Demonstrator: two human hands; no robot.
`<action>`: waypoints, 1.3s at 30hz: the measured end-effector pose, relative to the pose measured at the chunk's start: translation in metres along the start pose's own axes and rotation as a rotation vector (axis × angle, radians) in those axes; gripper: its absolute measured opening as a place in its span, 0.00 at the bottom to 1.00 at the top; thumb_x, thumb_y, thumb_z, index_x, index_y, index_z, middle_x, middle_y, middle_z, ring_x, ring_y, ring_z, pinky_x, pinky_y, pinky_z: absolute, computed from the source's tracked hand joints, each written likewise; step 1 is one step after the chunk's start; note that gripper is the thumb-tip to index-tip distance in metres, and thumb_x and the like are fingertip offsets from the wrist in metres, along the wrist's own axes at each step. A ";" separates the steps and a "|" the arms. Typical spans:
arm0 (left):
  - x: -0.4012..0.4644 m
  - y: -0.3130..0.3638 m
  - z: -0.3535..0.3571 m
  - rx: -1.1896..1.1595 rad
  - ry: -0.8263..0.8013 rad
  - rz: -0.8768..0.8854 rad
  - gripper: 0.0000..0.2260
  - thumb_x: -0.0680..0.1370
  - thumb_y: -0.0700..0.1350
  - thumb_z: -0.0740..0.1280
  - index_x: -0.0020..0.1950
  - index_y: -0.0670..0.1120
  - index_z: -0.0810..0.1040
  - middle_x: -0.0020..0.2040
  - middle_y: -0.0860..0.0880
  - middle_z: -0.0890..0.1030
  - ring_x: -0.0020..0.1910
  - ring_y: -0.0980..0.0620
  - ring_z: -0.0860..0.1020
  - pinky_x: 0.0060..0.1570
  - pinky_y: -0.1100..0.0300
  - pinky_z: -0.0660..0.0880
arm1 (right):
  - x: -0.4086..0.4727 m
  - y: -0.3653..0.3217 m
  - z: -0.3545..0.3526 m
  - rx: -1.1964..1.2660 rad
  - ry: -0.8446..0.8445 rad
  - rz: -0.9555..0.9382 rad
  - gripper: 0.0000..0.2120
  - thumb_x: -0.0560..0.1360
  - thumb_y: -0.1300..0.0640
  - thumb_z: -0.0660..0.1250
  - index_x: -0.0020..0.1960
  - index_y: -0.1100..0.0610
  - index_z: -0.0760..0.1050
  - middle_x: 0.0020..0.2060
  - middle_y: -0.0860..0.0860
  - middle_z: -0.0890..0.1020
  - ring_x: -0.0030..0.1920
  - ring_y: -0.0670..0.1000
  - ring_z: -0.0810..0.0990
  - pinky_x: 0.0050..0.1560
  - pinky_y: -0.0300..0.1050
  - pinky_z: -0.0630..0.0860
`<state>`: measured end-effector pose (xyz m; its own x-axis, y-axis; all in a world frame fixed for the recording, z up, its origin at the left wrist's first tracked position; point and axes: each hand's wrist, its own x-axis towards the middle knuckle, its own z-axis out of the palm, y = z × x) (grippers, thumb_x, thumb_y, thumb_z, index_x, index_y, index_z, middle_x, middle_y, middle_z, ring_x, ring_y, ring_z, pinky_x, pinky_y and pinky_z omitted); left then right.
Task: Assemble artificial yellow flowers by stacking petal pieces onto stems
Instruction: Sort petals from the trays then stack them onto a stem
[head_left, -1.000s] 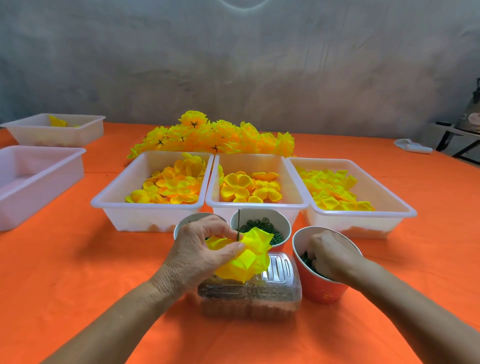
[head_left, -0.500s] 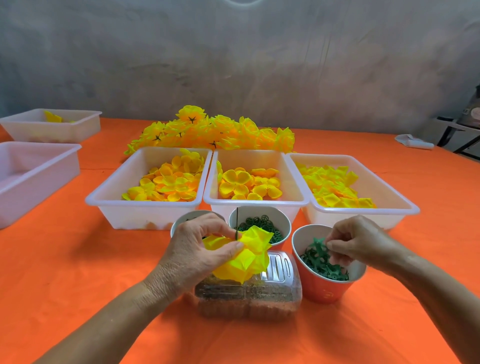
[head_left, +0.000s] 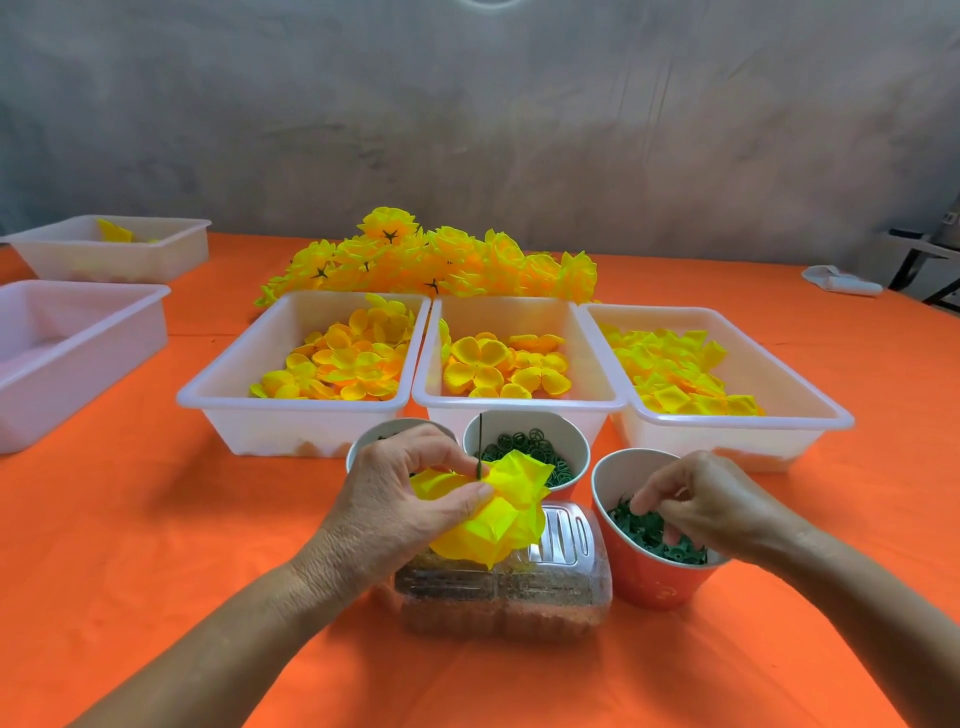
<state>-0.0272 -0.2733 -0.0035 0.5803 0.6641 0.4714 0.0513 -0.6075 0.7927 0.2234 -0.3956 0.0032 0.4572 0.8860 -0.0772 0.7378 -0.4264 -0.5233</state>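
Left hand (head_left: 400, 499): pinches the yellow flower (head_left: 498, 512) by its thin dark stem (head_left: 480, 441), above the clear box (head_left: 519, 587).
Right hand (head_left: 711, 506): fingers curled into the red cup (head_left: 644, 571), among green pieces (head_left: 644, 532); whether it grips one is unclear.
Petal trays (head_left: 519, 402): three, just beyond both hands.
Flower versus right hand: apart.

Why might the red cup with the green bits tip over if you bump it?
The red cup narrows toward its base, so it probably tips easily. It looks like thin paper, likely light. The right hand reaching into it might nudge it.
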 end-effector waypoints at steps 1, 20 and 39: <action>0.000 0.000 0.000 -0.001 0.002 -0.003 0.03 0.65 0.49 0.74 0.37 0.53 0.82 0.40 0.51 0.81 0.43 0.54 0.79 0.46 0.61 0.76 | -0.001 -0.002 0.002 -0.019 0.002 -0.018 0.17 0.69 0.68 0.62 0.37 0.49 0.83 0.21 0.42 0.78 0.22 0.37 0.75 0.25 0.27 0.67; 0.000 -0.003 0.001 -0.038 0.002 0.000 0.05 0.64 0.53 0.74 0.38 0.56 0.83 0.41 0.51 0.81 0.42 0.55 0.80 0.45 0.61 0.76 | -0.008 0.004 0.007 0.316 0.223 -0.092 0.07 0.72 0.67 0.68 0.45 0.57 0.79 0.30 0.50 0.82 0.27 0.42 0.78 0.29 0.29 0.70; 0.000 0.000 0.000 -0.059 0.009 -0.020 0.05 0.65 0.47 0.74 0.37 0.56 0.82 0.40 0.50 0.81 0.42 0.54 0.79 0.46 0.55 0.76 | -0.043 -0.074 0.011 1.091 0.160 -0.452 0.09 0.61 0.63 0.72 0.41 0.59 0.82 0.33 0.55 0.84 0.32 0.47 0.82 0.31 0.34 0.75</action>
<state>-0.0270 -0.2734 -0.0033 0.5723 0.6800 0.4584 0.0145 -0.5673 0.8234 0.1442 -0.4000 0.0361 0.3781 0.8506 0.3654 0.0716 0.3667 -0.9276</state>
